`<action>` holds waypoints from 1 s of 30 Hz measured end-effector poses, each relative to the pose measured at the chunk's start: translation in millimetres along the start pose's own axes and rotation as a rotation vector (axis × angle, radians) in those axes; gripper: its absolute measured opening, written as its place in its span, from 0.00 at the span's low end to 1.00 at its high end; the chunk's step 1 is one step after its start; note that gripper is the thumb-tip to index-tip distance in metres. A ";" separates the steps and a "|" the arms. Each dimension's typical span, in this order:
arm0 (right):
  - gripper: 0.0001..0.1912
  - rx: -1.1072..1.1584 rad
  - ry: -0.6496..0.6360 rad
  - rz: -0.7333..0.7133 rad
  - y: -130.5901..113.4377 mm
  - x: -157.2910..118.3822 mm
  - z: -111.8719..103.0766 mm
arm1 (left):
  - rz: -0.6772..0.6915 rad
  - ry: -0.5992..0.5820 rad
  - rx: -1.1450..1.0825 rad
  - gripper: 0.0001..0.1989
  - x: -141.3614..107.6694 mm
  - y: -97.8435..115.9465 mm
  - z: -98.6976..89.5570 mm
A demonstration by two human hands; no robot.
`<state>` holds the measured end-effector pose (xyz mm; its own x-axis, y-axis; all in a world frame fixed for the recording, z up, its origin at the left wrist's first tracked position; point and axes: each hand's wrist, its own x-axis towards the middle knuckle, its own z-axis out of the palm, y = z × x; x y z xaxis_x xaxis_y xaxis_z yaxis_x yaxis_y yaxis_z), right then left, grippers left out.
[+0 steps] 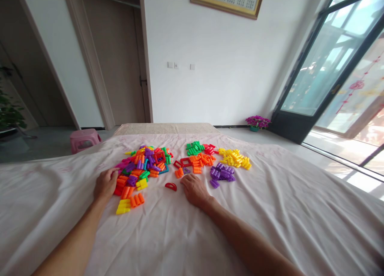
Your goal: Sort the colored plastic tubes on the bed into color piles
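My left hand [105, 185] rests at the left edge of a mixed pile of plastic blocks [139, 164], its fingertips against magenta and red pieces; whether it grips one is hidden. My right hand [194, 189] lies on the cloth, fingers bent, just below a purple triangular piece [186, 171]; what is under the fingers cannot be seen. A red half-round piece [171, 186] lies left of it. Beyond are separate groups of orange [202, 160], green [195, 148], red [209, 149], yellow [235, 159] and purple blocks [222, 173].
A wrinkled pale cloth [168, 236] covers the broad surface. Yellow blocks [123, 207] and orange blocks [137, 200] lie near my left forearm. Behind at left stands a pink stool [85, 139]; a pot of magenta flowers [257, 123] is by the wall.
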<state>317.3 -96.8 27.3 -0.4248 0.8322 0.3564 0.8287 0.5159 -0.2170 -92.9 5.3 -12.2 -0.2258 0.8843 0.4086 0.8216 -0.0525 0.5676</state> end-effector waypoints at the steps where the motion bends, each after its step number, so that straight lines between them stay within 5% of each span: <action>1: 0.10 0.002 0.002 -0.001 0.0 0.1 -0.4 | -0.001 -0.001 -0.001 0.24 -0.1 0.2 -0.2; 9: 0.16 0.007 0.088 0.089 2.7 0.8 -4.6 | 0.003 0.000 -0.050 0.24 -1.9 -5.1 1.2; 14: 0.15 -0.140 0.109 0.147 9.3 40.6 -5.0 | 0.016 -0.002 -0.080 0.24 -3.5 -4.9 -0.1; 17: 0.12 -0.197 0.033 0.109 14.8 64.7 6.2 | 0.011 0.010 -0.063 0.24 -3.9 -5.4 -0.5; 22: 0.13 -0.143 0.043 0.252 6.6 73.4 34.1 | 0.015 0.004 -0.071 0.24 -3.0 -8.4 0.6; 30: 0.16 0.130 0.122 0.048 -19.3 63.9 37.5 | 0.006 0.015 -0.093 0.24 -3.2 -8.0 0.0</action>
<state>260.4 -46.0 20.1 -0.3319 0.8297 0.4488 0.7895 0.5047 -0.3493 -98.8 2.9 -18.1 -0.2295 0.8767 0.4228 0.7713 -0.1012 0.6284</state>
